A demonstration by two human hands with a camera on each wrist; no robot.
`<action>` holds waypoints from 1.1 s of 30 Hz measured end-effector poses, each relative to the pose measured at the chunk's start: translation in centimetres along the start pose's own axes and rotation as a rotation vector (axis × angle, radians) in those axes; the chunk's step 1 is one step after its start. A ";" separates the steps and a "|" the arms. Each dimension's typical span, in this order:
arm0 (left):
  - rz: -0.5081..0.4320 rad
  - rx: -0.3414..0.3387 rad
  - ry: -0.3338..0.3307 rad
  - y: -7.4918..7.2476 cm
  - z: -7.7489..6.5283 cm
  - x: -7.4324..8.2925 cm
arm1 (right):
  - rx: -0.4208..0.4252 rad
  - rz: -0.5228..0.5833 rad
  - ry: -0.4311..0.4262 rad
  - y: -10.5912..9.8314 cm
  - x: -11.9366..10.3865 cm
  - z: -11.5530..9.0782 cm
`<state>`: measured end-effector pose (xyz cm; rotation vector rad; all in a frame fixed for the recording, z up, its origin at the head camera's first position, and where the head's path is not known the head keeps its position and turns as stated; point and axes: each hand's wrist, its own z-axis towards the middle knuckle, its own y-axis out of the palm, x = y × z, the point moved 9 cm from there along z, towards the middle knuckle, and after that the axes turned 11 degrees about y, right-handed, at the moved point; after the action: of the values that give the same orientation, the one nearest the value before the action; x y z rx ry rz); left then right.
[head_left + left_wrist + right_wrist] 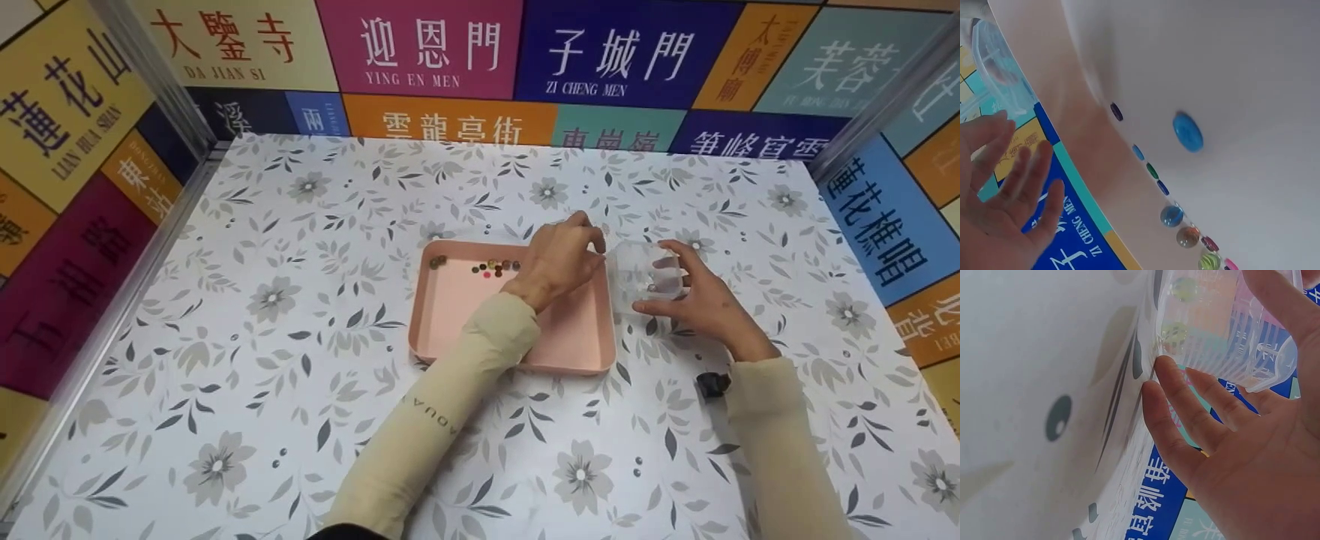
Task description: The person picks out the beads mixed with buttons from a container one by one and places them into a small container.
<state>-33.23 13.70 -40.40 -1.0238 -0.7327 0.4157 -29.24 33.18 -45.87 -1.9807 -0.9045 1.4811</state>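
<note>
My left hand (559, 259) is over the right side of a pink tray (606, 337), close to a clear plastic container (637, 270). In the left wrist view its thumb and index fingertips (1002, 118) come together, the other fingers loosely bent; I cannot tell whether a small piece is between them. My right hand (701, 300) holds the container on the table beside the tray, thumb on one side and fingers on the other. Greenish marbles (1185, 289) show through its wall. Inside the tray lie a blue oval piece (1188, 132), glass marbles (1171, 216) and small flat coloured pieces (487, 275).
Two more marbles (437, 262) sit in the tray's far left corner. A small black object (712, 385) is by the right sleeve. The flower-patterned tabletop (225, 322) ends at panels with large lettering (442, 45) behind and at both sides.
</note>
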 end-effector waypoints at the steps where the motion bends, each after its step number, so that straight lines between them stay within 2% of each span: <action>1: 0.016 0.006 -0.014 -0.2 0.0 -0.2 | 0.000 0.000 0.001 0.0 0.0 0.0; 5: 0.045 -0.003 -0.085 -0.4 -0.2 -1.2 | -0.001 0.001 0.012 -0.1 0.1 0.0; 11: 0.052 -0.060 -0.170 -0.3 -0.6 -2.4 | -0.010 -0.003 0.035 0.0 0.2 0.0; 14: 0.060 -0.067 -0.183 -0.5 -0.8 -2.9 | -0.010 0.001 0.030 0.0 0.2 0.1; 26: 0.053 -0.023 -0.252 -2.7 -2.0 -5.4 | -0.010 -0.001 0.021 0.2 0.2 0.1; 33: 0.093 -0.008 -0.250 -3.2 -2.4 -5.9 | -0.004 -0.002 0.015 0.1 0.2 0.1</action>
<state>-35.72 7.00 -40.44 -1.0270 -0.9119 0.6297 -29.25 33.23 -46.10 -1.9900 -0.9035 1.4629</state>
